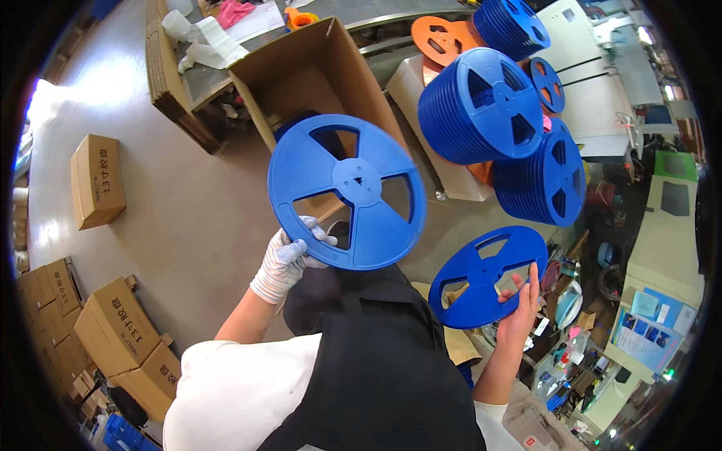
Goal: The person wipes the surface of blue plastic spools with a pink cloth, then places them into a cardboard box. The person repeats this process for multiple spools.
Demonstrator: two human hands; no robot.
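The gloved left hand (289,259) pinches the lower-left rim of a large, round, blue plastic reel (357,182) with three wide windows, its fingers showing through one window. The reel stands with its flat face toward the camera, across the near side of an open brown cardboard box (365,83); whether any of its rim lies within the box's mouth, I cannot tell. Being round, it has no long axis; what matters is how its face is angled to the opening, which lies just beyond it, up and slightly left. The left hand is the nearer to the box. Well to the right, the bare right hand (519,308) grips the lower-right rim of a second blue plastic reel (490,264), tilted so that it looks oval, lower left to upper right; some fingers bend into a window, one stretches along the rim, and the thumb's place is unclear. Beyond that reel, to the upper right, rise a tall stack of blue reels (505,94) and another blue stack (538,177) beside it.
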